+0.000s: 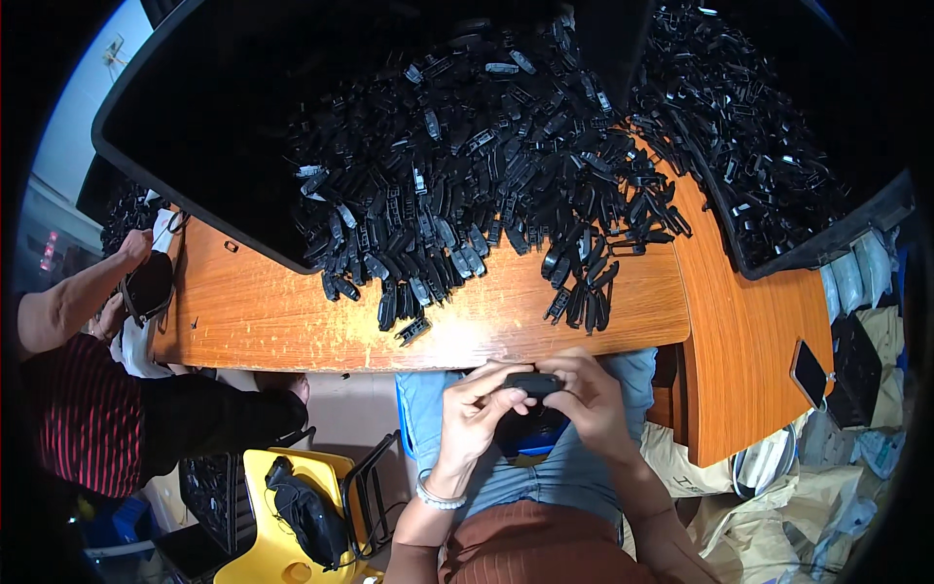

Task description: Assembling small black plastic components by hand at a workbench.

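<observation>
Between my two hands, just off the table's front edge and above my lap, is a small black oblong plastic part (533,383) with rounded ends. My left hand (477,407) pinches its left end with thumb and fingers. Gripping the right end is my right hand (590,401), fingers curled around it. Fine details of the part are too dark to make out. On the wooden table (272,311) beyond lies a big heap of similar black plastic parts (486,185), some showing grey faces. One loose part (413,332) rests close to the front edge.
Large black trays (219,222) stand at the back left and right, the right one filled with black pieces (749,146). A phone (809,374) lies at right. At left sits another person (73,302); a yellow chair (261,506) bears a black bag (309,516).
</observation>
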A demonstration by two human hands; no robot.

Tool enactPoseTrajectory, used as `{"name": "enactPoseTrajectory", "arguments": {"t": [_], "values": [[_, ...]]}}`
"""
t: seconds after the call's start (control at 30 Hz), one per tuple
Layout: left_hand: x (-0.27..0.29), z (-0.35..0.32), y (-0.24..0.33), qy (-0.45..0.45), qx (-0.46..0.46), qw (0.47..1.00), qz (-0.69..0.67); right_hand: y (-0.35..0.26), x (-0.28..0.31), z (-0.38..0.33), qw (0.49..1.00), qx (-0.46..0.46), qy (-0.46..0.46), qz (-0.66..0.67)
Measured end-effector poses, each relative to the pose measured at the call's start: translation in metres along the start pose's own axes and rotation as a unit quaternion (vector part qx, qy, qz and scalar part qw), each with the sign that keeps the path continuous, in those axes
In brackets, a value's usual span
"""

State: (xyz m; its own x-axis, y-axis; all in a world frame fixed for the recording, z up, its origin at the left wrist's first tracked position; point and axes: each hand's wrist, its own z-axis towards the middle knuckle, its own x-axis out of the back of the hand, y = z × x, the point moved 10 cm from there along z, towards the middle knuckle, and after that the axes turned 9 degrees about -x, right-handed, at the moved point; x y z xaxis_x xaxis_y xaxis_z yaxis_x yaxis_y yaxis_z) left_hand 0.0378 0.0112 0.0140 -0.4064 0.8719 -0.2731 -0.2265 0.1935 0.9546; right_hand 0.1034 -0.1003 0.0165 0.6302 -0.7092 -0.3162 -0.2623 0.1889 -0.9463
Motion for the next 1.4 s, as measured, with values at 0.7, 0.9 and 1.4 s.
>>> {"name": "enactPoseTrajectory", "arguments": {"t": [0.7,0.9,1.4], "values": [[0.103,0.031,0.024,0.017,-0.107,0.754,0.647,-0.054,0.084,0.064,0.731,0.189,0.204,-0.623],[0.114,0.020,0.002,0.087,-0.037,0.913,0.398,-0.060,0.090,0.064,0.735,0.122,0.158,-0.648],[0.055,0.013,-0.030,0.057,0.011,0.993,0.105,-0.016,0.161,0.054,0.960,0.051,0.262,-0.082]]}}
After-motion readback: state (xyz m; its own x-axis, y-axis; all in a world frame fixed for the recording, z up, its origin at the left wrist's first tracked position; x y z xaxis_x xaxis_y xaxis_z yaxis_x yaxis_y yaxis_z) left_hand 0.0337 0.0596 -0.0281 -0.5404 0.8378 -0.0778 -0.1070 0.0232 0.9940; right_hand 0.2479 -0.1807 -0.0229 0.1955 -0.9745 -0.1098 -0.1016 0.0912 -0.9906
